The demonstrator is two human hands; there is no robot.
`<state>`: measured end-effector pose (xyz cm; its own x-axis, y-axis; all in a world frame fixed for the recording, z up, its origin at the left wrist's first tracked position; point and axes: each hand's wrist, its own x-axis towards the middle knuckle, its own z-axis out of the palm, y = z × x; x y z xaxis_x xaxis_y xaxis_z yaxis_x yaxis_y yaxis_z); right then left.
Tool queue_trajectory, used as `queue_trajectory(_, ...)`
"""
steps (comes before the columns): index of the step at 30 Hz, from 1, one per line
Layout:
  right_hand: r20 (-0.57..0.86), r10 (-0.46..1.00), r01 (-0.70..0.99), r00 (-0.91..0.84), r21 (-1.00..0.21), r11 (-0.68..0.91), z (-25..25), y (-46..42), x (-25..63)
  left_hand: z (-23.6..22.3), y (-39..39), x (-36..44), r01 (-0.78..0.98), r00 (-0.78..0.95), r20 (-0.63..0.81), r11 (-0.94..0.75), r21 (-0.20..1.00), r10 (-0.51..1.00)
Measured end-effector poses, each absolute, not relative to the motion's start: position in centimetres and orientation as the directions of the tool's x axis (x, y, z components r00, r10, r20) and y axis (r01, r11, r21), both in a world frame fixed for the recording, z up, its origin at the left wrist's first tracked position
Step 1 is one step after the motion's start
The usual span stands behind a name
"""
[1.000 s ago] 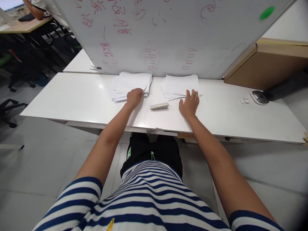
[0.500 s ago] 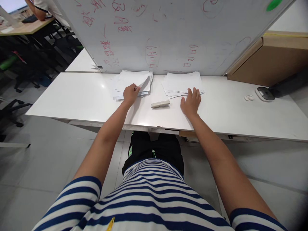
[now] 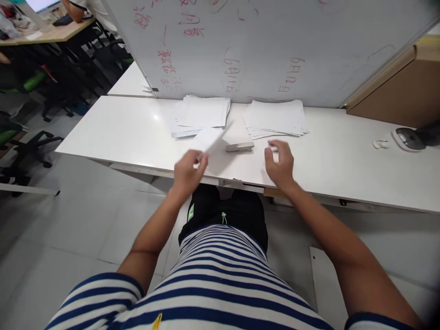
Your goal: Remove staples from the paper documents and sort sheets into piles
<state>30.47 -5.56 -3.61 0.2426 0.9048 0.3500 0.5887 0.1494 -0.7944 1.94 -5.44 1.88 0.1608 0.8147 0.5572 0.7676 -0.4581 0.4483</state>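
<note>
My left hand point(image 3: 189, 172) pinches the edge of a white sheet of paper point(image 3: 210, 136), which is tilted up off the desk and blurred by motion. Whether it is one sheet or a few together, I cannot tell. Behind it lies the left stack of papers point(image 3: 203, 112), its lower sheets fanned out. A light-coloured stapler point(image 3: 239, 146) rests between my hands. My right hand point(image 3: 280, 166) hovers just in front of the right stack of papers point(image 3: 277, 115), thumb and curled fingers apart, holding nothing.
A whiteboard point(image 3: 261, 41) with red writing stands along the back of the white desk point(image 3: 120, 133). At right are a cardboard box point(image 3: 395, 87), a small white object point(image 3: 380, 144) and a grey-and-white device point(image 3: 408, 139). A person's arm point(image 3: 74, 10) shows at far left.
My left hand has lifted the paper from the left stack and drawn it towards me. My right hand has come off the right stack and pulled back. The view has shifted slightly.
</note>
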Motion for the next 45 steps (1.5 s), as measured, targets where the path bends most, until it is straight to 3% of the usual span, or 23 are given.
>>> queue_trajectory(2, -0.062, 0.988, 0.182, 0.142, -0.979, -0.088, -2.4, -9.8, 27.5, 0.3, -9.5, 2.4, 0.729, 0.338, 0.595, -0.603, 0.325, 0.729)
queue_trajectory(4, -0.362, 0.930, -0.081, -0.063, -0.927, -0.366, -2.0, -13.2, 24.9, -1.6, -12.4, 3.5, 0.629, 0.506, 0.545, -0.718, 0.296, 0.668)
queue_trajectory(6, -0.463, 0.877, -0.174, -0.129, -0.860, -0.480, -2.6, -15.3, 23.2, -3.4, -14.0, 4.7, 0.553, 0.597, 0.461, -0.753, 0.357, 0.657)
queue_trajectory(8, -0.466, 0.883, -0.169, -0.049, -0.868, -0.467, -4.2, -15.9, 22.6, -4.7, -14.5, 5.6, 0.503, 0.644, 0.374, -0.738, 0.449, 0.667)
queue_trajectory(13, -0.309, 0.939, 0.048, 0.152, -0.947, -0.319, -8.4, -15.9, 23.8, -5.7, -13.8, 4.7, 0.454, 0.691, 0.226, -0.656, 0.603, 0.686)
queue_trajectory(15, -0.316, 0.937, 0.015, 0.148, -0.947, -0.322, -9.1, -16.1, 24.7, -5.9, -13.4, 3.3, 0.537, 0.523, 0.221, -0.520, 0.664, 0.823)
queue_trajectory(17, -0.349, 0.928, -0.063, 0.130, -0.937, -0.344, -9.1, -16.4, 25.4, -6.2, -13.0, 1.7, 0.596, 0.208, 0.228, -0.308, 0.742, 0.951)
queue_trajectory(20, -0.400, 0.911, -0.154, 0.100, -0.911, -0.383, -8.7, -16.6, 26.4, -6.4, -12.5, -0.3, 0.438, -0.195, 0.046, 0.045, 0.898, 0.980)
queue_trajectory(21, -0.411, 0.907, -0.167, 0.089, -0.904, -0.393, -8.6, -16.5, 26.8, -6.3, -12.3, -0.8, 0.328, -0.209, -0.079, 0.146, 0.933, 0.975)
queue_trajectory(23, -0.422, 0.904, -0.161, 0.072, -0.899, -0.407, -8.6, -16.4, 27.3, -5.7, -12.0, -1.5, 0.143, -0.065, -0.296, 0.302, 0.942, 0.953)
queue_trajectory(25, -0.421, 0.904, -0.140, 0.072, -0.902, -0.409, -8.9, -16.3, 27.8, -4.8, -11.8, -1.8, 0.072, 0.116, -0.387, 0.380, 0.922, 0.915)
queue_trajectory(28, -0.412, 0.908, -0.138, 0.079, -0.906, -0.399, -9.3, -16.2, 28.3, -3.8, -11.5, -1.7, 0.073, 0.189, -0.418, 0.412, 0.908, 0.889)
queue_trajectory(31, -0.408, 0.910, -0.119, 0.078, -0.910, -0.398, -9.1, -16.3, 28.7, -4.0, -11.1, -1.2, 0.064, 0.128, -0.434, 0.429, 0.901, 0.892)
queue_trajectory(38, -0.376, 0.918, 0.167, 0.129, -0.904, -0.393, -7.0, -16.2, 29.7, -6.6, -10.3, 0.0, -0.031, -0.049, -0.416, 0.415, 0.909, 0.908)
queue_trajectory(42, -0.332, 0.926, 0.300, 0.178, -0.879, -0.372, -6.9, -16.2, 29.8, -7.3, -10.5, 0.6, -0.110, -0.029, -0.441, 0.436, 0.893, 0.897)
queue_trajectory(45, -0.282, 0.909, 0.312, 0.307, -0.872, -0.377, -7.1, -16.2, 29.3, -7.6, -10.7, 1.0, -0.174, 0.015, -0.443, 0.438, 0.882, 0.897)
